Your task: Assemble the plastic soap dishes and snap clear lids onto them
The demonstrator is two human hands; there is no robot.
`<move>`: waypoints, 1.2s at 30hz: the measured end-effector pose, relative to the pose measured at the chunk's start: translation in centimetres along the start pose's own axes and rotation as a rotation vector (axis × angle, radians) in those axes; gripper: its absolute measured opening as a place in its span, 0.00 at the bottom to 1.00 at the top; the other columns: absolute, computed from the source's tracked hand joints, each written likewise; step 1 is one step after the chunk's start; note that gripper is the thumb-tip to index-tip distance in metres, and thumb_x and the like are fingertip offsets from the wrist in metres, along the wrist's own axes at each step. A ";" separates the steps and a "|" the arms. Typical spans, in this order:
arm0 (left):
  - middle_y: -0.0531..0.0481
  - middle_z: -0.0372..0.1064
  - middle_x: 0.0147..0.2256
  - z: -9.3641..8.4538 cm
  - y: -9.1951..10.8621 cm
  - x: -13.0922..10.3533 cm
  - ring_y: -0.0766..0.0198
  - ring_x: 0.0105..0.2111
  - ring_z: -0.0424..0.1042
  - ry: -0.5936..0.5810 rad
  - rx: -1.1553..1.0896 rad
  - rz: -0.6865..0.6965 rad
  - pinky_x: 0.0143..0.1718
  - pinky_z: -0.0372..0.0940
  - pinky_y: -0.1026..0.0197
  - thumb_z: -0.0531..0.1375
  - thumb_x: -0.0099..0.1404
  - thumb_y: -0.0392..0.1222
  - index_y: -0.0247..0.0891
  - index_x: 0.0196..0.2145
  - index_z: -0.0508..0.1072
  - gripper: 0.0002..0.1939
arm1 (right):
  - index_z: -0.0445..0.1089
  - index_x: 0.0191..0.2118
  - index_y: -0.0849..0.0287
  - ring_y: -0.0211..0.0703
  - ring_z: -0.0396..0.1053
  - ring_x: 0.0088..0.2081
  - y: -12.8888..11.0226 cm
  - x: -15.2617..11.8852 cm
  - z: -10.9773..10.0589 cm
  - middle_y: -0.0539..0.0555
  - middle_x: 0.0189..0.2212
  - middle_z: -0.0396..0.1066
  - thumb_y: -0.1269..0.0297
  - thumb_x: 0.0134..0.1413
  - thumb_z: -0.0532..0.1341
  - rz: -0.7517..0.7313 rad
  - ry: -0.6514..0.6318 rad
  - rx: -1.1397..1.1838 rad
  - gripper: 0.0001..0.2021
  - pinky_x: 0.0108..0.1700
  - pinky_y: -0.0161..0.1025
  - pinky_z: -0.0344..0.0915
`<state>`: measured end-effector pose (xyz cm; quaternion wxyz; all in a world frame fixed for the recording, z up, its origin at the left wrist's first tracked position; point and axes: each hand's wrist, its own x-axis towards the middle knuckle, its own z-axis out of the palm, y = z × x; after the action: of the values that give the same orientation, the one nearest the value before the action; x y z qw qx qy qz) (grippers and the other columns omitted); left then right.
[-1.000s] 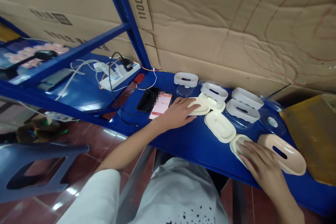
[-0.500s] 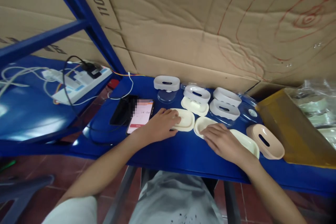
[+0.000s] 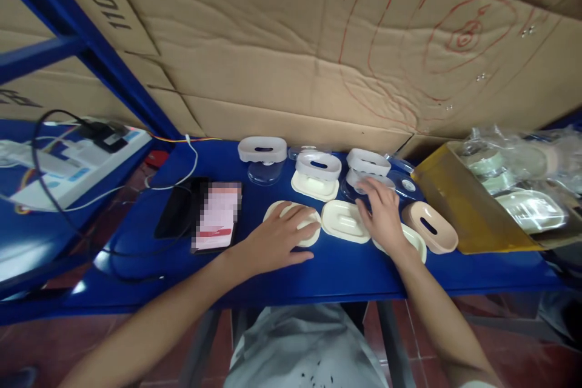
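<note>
My left hand [image 3: 279, 236] lies with spread fingers over a cream oval tray [image 3: 310, 235] on the blue table. To its right is a second cream tray [image 3: 344, 220], untouched. My right hand [image 3: 381, 209] reaches over a white oval dish [image 3: 382, 180], fingertips at its left end; whether they grip it is hard to tell. A third cream tray [image 3: 414, 242] is partly under my right wrist. Beside it sits a peach slotted dish [image 3: 431, 227]. More white slotted dishes [image 3: 262, 150] stand at the back, one [image 3: 318, 165] on a cream tray [image 3: 313, 186].
Clear lids [image 3: 265, 173] lie among the dishes. A phone [image 3: 218, 218] and a black device [image 3: 177, 209] are at the left, near a power strip [image 3: 77, 163] with cables. A cardboard box [image 3: 448, 206] holds wrapped items at the right. Cardboard [image 3: 273, 42] stands behind.
My right hand has moved off the middle cream tray, up and back to the white dish. My left hand stays over its tray with fingers more spread. The camera view has shifted right.
</note>
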<state>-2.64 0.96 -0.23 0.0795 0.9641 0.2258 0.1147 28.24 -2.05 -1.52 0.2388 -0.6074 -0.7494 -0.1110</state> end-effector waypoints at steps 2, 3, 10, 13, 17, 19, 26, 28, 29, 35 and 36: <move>0.38 0.65 0.67 0.6 -0.1 0.2 0.43 0.66 0.65 0.015 0.003 0.009 0.69 0.56 0.37 0.69 0.71 0.51 0.42 0.64 0.71 0.28 | 0.65 0.68 0.57 0.61 0.64 0.68 0.7 0.0 0.2 0.66 0.68 0.67 0.61 0.75 0.56 0.043 0.035 -0.008 0.21 0.66 0.58 0.58; 0.37 0.64 0.68 0.9 -0.2 0.3 0.43 0.67 0.65 0.023 0.000 0.017 0.70 0.54 0.37 0.68 0.72 0.52 0.42 0.65 0.70 0.28 | 0.66 0.68 0.58 0.62 0.65 0.68 1.2 0.0 0.2 0.66 0.67 0.68 0.61 0.75 0.56 0.056 0.021 -0.012 0.21 0.66 0.59 0.58; 0.38 0.67 0.66 2.4 -0.4 0.6 0.44 0.66 0.67 0.027 0.033 0.011 0.70 0.54 0.35 0.65 0.75 0.51 0.43 0.63 0.73 0.23 | 0.76 0.58 0.54 0.56 0.76 0.55 2.3 0.2 -1.8 0.59 0.54 0.81 0.58 0.77 0.56 -0.019 -0.039 0.026 0.15 0.59 0.55 0.62; 0.40 0.70 0.63 2.0 -0.7 0.6 0.46 0.63 0.70 0.039 0.075 -0.055 0.69 0.55 0.36 0.66 0.74 0.49 0.42 0.58 0.76 0.19 | 0.74 0.62 0.52 0.52 0.75 0.57 -0.3 -1.5 -3.1 0.57 0.56 0.79 0.61 0.76 0.58 -0.150 -0.047 0.036 0.15 0.60 0.52 0.62; 0.38 0.71 0.62 1.7 -1.2 0.5 0.45 0.63 0.71 0.059 0.113 -0.121 0.68 0.57 0.36 0.65 0.75 0.47 0.40 0.61 0.73 0.21 | 0.71 0.65 0.53 0.52 0.75 0.56 -3.7 -4.7 -2.8 0.57 0.57 0.79 0.65 0.76 0.58 -0.179 -0.054 -0.004 0.17 0.60 0.53 0.61; 0.36 0.69 0.64 1.8 -1.0 0.4 0.45 0.64 0.69 0.094 0.120 -0.110 0.69 0.58 0.37 0.64 0.75 0.46 0.39 0.65 0.70 0.24 | 0.69 0.66 0.54 0.52 0.74 0.58 -4.6 -5.9 -2.0 0.58 0.59 0.78 0.65 0.76 0.58 -0.153 -0.076 0.014 0.18 0.63 0.54 0.61; 0.33 0.59 0.71 2.8 0.9 0.6 0.43 0.70 0.63 0.176 0.069 0.100 0.70 0.57 0.36 0.63 0.76 0.52 0.42 0.67 0.68 0.26 | 0.69 0.67 0.55 0.51 0.73 0.61 -5.9 -7.4 -1.5 0.58 0.60 0.77 0.68 0.75 0.57 -0.234 -0.169 0.145 0.20 0.66 0.55 0.65; 0.36 0.65 0.68 3.1 1.1 0.7 0.44 0.68 0.64 0.155 0.040 0.120 0.70 0.57 0.37 0.64 0.76 0.50 0.41 0.61 0.73 0.21 | 0.66 0.70 0.52 0.50 0.73 0.62 -5.0 -6.7 -2.7 0.57 0.61 0.76 0.66 0.76 0.56 -0.300 -0.235 0.254 0.22 0.65 0.53 0.68; 0.38 0.68 0.66 3.1 1.0 0.7 0.45 0.68 0.65 0.144 0.025 0.122 0.70 0.57 0.38 0.64 0.76 0.50 0.41 0.59 0.75 0.18 | 0.66 0.71 0.51 0.49 0.72 0.63 -4.0 -6.0 -3.3 0.56 0.62 0.75 0.65 0.77 0.55 -0.306 -0.250 0.302 0.22 0.65 0.52 0.68; 0.43 0.72 0.62 2.9 0.6 0.6 0.47 0.67 0.66 0.136 -0.021 0.107 0.70 0.55 0.39 0.65 0.75 0.49 0.43 0.54 0.77 0.15 | 0.72 0.66 0.56 0.58 0.68 0.67 8.7 3.4 -4.5 0.63 0.65 0.72 0.63 0.74 0.54 0.183 -0.201 0.061 0.20 0.68 0.61 0.63; 0.43 0.72 0.62 2.7 0.5 0.6 0.47 0.67 0.66 0.135 -0.027 0.109 0.70 0.54 0.38 0.65 0.75 0.49 0.43 0.54 0.77 0.14 | 0.70 0.67 0.61 0.63 0.66 0.69 10.8 5.0 -4.1 0.68 0.66 0.70 0.63 0.72 0.58 0.228 -0.210 0.038 0.22 0.69 0.66 0.62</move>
<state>-1.18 0.49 -2.65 0.0706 0.9640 0.1761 0.1864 38.87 2.90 3.14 0.1813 -0.6923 -0.6984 -0.0048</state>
